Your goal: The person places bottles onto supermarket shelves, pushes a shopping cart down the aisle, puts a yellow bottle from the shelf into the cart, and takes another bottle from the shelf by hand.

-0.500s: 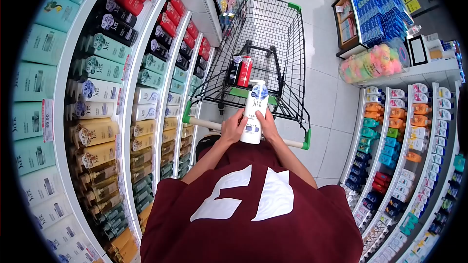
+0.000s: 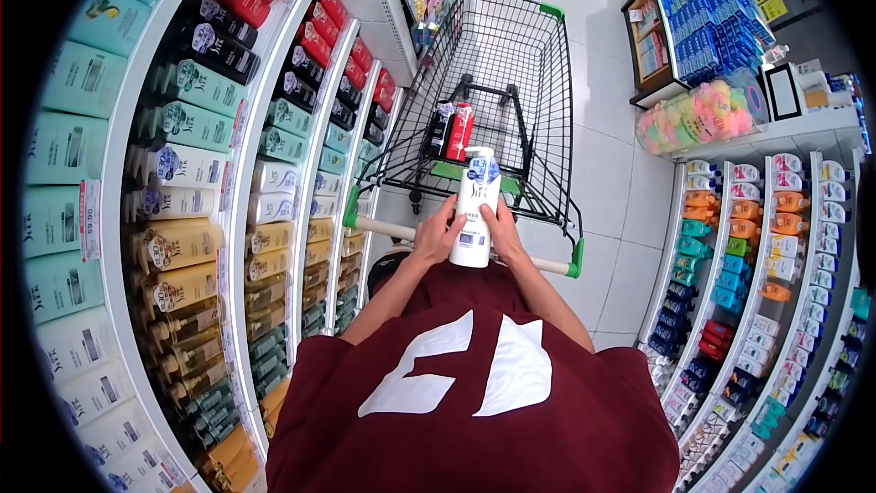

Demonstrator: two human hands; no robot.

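A person's left grip and right grip pinch opposite sides of a white bottle above a shopping cart's near handle, likely for steadiness, its printed front turned up toward the wearer, legible at a glance. Beyond, a black bottle and a red bottle sit side by side in the cart, left of centre.

Head-worn view, forward-down over both hands
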